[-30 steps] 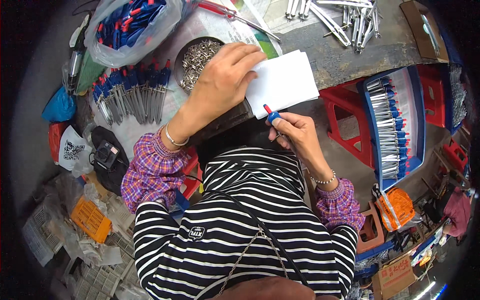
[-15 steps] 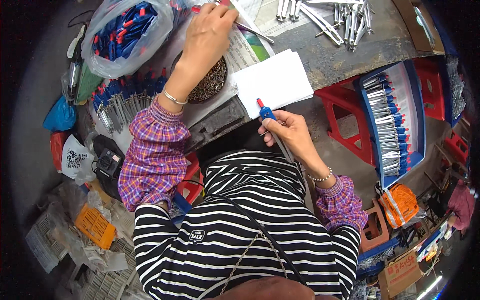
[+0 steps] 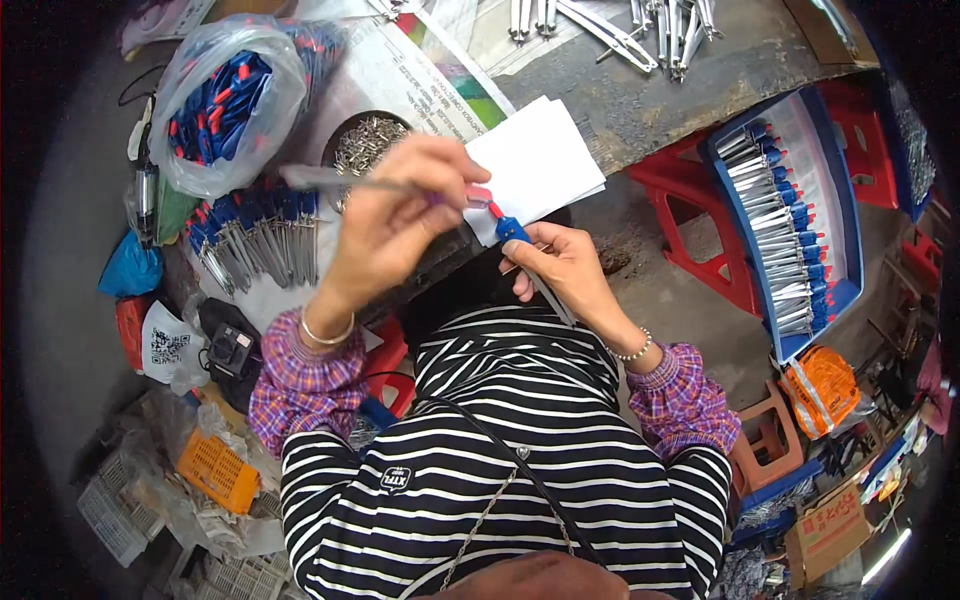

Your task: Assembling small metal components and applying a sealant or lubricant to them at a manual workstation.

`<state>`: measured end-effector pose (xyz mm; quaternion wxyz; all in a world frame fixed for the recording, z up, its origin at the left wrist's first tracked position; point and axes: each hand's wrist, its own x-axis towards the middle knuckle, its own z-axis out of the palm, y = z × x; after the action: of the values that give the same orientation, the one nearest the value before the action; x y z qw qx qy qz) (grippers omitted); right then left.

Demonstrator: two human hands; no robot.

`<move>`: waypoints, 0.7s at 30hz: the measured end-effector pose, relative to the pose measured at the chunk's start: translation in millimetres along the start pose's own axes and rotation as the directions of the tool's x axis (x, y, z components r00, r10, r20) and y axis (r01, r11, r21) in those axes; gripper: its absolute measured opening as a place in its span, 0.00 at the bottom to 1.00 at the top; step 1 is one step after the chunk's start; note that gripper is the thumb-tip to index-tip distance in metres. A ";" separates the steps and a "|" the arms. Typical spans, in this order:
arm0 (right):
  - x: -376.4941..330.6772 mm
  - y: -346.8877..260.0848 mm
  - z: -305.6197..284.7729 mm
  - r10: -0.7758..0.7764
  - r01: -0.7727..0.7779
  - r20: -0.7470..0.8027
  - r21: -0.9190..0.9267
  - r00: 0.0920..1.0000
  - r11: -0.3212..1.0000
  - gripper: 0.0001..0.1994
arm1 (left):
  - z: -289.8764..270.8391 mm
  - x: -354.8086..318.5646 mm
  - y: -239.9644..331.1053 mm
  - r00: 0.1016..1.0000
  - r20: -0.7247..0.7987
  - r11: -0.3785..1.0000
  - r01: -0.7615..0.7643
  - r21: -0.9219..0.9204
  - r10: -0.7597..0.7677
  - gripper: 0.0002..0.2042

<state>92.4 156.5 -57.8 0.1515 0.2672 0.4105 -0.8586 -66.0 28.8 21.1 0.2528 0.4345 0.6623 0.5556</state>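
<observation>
My right hand (image 3: 560,268) is closed round a drawing compass (image 3: 511,230) with a blue head, a red tip and slim metal legs. Its tip points up and to the left, while the legs run down past my fingers. Just left of it, my left hand (image 3: 400,215) grips a slim grey tool (image 3: 345,181) with a pinkish-red end (image 3: 479,195). That end is close to the compass tip; whether they touch I cannot tell. Motion blurs the left hand and the tool. Behind my left hand stands a round bowl (image 3: 335,150) of small metal pieces, partly covered.
White paper sheets (image 3: 545,160) lie at the bench edge. A plastic bag (image 3: 175,165) holds blue-and-red parts, with a row of compasses (image 3: 262,245) below it. More compasses fill a blue tray (image 3: 852,285) at the right, beside a red stool (image 3: 690,225). Loose metal legs (image 3: 610,35) lie at the back.
My left hand has come from the back of the bench down and toward my right hand, bringing the slim tool. The right hand keeps its hold on the compass, and the view has shifted slightly.
</observation>
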 end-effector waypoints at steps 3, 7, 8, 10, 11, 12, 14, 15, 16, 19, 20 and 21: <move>0.3 0.1 0.3 -0.010 0.010 0.010 -0.013 1.000 1.000 0.09 | 16.1 -23.1 -0.5 0.994 0.009 0.991 0.111 -0.075 -0.111 0.10; 0.7 4.4 -0.6 -0.060 0.060 -0.014 -0.002 0.998 0.998 0.08 | 31.1 -29.5 8.5 0.964 0.001 0.962 -0.265 -0.068 0.266 0.10; 1.0 5.2 -1.4 -0.064 0.064 -0.018 -0.001 0.998 0.998 0.08 | 34.7 -31.2 3.3 0.972 0.059 0.973 -0.230 0.026 0.228 0.10; 3.1 5.5 -0.6 -0.092 0.092 0.021 -0.001 0.996 0.996 0.08 | 40.5 -41.5 -11.1 0.991 0.062 0.988 -0.127 0.084 0.122 0.10; 4.1 3.3 -0.3 -0.095 0.095 0.027 -0.004 0.995 0.995 0.08 | 41.1 -43.2 -17.1 0.998 0.021 0.998 -0.064 0.030 0.063 0.10; 3.1 2.8 -0.3 -0.082 0.083 0.022 -0.026 0.996 0.996 0.08 | 40.3 -41.6 -16.4 0.992 0.034 0.990 -0.124 0.073 0.122 0.09; 1.2 4.1 -0.7 -0.069 0.070 0.016 -0.048 0.997 0.996 0.08 | 37.3 -40.8 -5.7 0.981 0.032 0.980 -0.190 0.050 0.189 0.09; 0.8 5.8 -2.0 -0.065 0.065 0.006 -0.046 0.998 0.997 0.08 | 36.9 -38.6 -0.2 0.965 0.034 0.965 -0.260 0.021 0.259 0.09; 0.8 7.4 -3.5 -0.061 0.061 -0.004 -0.043 0.998 0.997 0.08 | 40.9 -39.6 5.5 0.941 -0.035 0.941 -0.338 -0.028 0.337 0.11; 3.2 7.3 -3.2 -0.100 0.101 0.012 -0.003 0.995 0.995 0.08 | 48.4 -37.9 -7.7 0.991 0.097 0.983 -0.102 0.151 0.088 0.11; 4.3 7.2 -4.6 -0.093 0.093 0.037 0.002 0.995 0.996 0.09 | 49.2 -40.9 -17.8 0.992 0.031 0.990 -0.122 0.077 0.119 0.11; 4.3 7.7 -5.1 -0.092 0.092 0.037 0.000 0.995 0.996 0.09 | 48.1 -38.7 -19.0 0.992 0.030 0.990 -0.121 0.077 0.119 0.11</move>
<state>94.4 155.6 -67.8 0.1196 0.2321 0.4200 -0.8691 -13.1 20.4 -15.0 0.2097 0.4902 0.6530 0.5378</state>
